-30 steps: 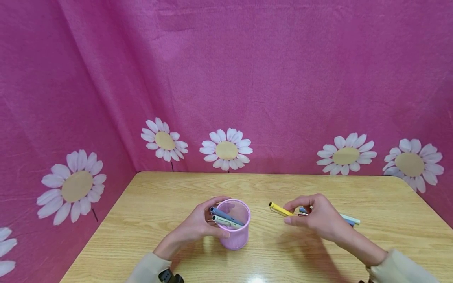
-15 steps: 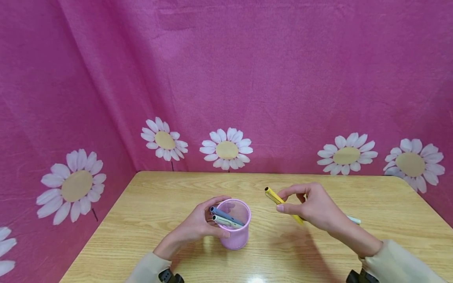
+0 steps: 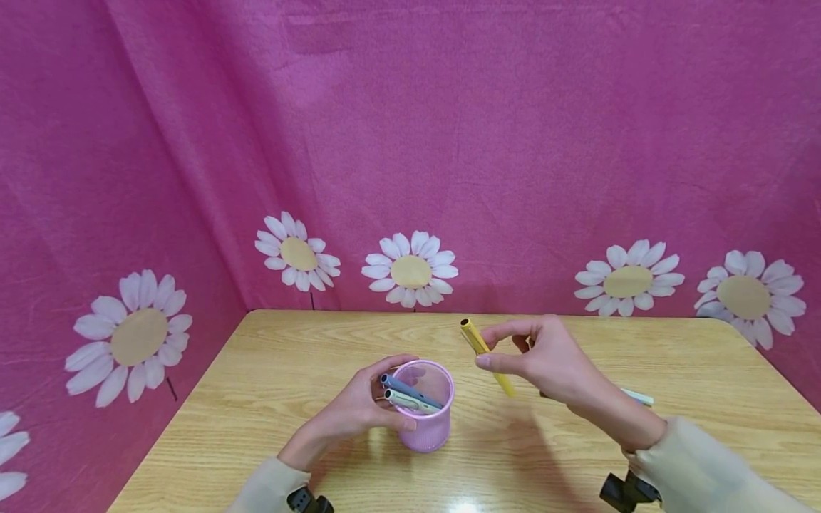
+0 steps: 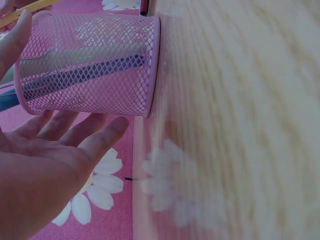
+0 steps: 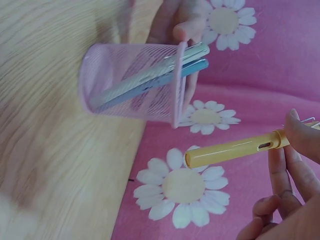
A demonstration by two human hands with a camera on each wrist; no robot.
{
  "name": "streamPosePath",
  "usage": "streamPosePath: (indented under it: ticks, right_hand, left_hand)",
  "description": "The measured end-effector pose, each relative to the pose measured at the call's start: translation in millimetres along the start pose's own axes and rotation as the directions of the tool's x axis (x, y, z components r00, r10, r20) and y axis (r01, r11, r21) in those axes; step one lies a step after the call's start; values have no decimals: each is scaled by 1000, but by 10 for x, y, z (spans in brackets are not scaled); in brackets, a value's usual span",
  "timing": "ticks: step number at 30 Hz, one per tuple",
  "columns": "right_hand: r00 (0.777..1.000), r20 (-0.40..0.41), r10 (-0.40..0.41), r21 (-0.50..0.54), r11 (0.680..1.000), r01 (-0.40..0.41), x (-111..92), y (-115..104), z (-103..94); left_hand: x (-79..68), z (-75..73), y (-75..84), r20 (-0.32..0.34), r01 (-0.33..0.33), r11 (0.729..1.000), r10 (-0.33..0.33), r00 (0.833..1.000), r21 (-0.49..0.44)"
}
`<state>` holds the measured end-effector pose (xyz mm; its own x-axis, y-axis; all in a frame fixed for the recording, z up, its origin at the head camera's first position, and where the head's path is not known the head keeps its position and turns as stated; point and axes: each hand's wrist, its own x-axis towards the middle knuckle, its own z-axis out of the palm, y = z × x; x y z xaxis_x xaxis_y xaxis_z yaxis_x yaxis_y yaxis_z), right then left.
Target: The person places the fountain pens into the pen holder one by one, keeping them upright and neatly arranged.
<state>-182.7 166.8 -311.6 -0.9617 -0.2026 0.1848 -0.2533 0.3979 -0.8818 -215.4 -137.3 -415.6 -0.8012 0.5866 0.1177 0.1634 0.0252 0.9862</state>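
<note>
In the head view a pink mesh pen holder (image 3: 428, 434) stands upright on the table, two pens leaning in it toward the left: a blue pen (image 3: 410, 390) and a pale green pen (image 3: 409, 401). My left hand (image 3: 355, 407) holds the holder from its left side, thumb near the rim and fingers round the far side. To the right, above the table, my right hand (image 3: 545, 360) pinches a yellow pen (image 3: 474, 338) between thumb and fingers. That pen is tilted, its capped end up; in the right wrist view its barrel (image 5: 225, 151) points toward the table side.
A pale pen (image 3: 638, 397) lies on the wooden table (image 3: 308, 342), partly hidden behind the right forearm. The end of a red pen (image 4: 144, 7) shows past the holder in the left wrist view. A pink flowered cloth (image 3: 513, 142) hangs behind and to the left.
My right hand has lifted the yellow pen off the table, moved it left toward the pen holder and tipped it steeper. The left hand and the holder have stayed in place.
</note>
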Motion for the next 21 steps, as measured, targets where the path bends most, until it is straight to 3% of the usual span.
streamPosePath:
  ticks: [10, 21]
  right_hand:
    - [999, 7, -43, 115, 992, 42, 89, -174, 166]
    - [999, -28, -33, 223, 974, 38, 190, -158, 382]
  left_hand:
    - [2, -9, -11, 8, 5, 1000, -5, 1000, 5]
    - [-2, -6, -4, 7, 14, 1000, -13, 1000, -12]
